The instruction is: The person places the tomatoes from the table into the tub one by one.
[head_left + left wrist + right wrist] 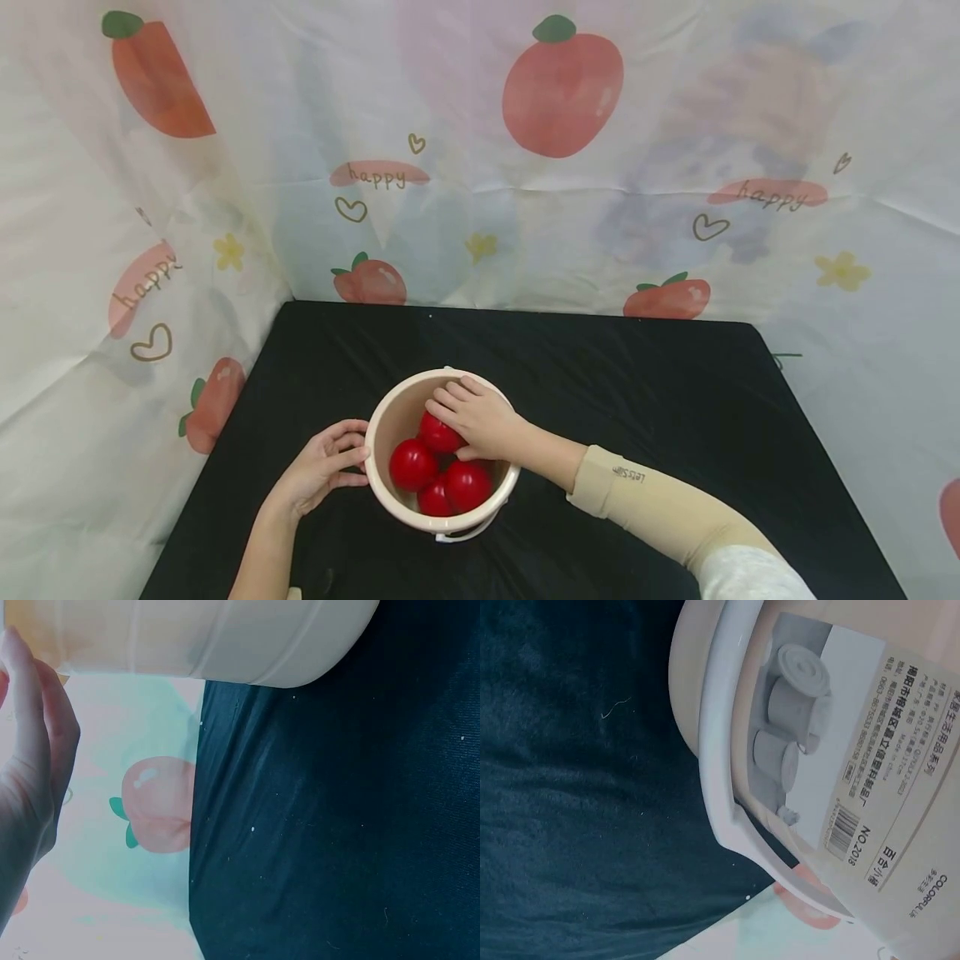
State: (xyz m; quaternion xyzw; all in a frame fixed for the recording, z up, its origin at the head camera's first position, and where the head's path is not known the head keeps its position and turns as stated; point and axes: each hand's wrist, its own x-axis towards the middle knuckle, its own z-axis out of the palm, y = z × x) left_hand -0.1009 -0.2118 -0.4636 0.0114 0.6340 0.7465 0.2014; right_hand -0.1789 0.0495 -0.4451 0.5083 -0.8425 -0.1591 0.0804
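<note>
A cream plastic bucket (392,418) stands on the black cloth and holds several shiny red balls. Inside it, my right hand (480,423) grips one red ball (435,432), fingers over its far side and thumb at its near side. Other balls, such as the left one (412,464) and the near right one (468,485), lie close beside it. My left hand (330,461) touches the outside of the bucket at its left rim, fingers relaxed. The right wrist view shows the bucket's printed label (855,750) and its white handle (721,735), hanging down; my right hand is out of that view.
The black cloth (637,400) covers the table around the bucket. A pale curtain (465,100) printed with fruit, hearts and "happy" hangs behind the table and along its sides.
</note>
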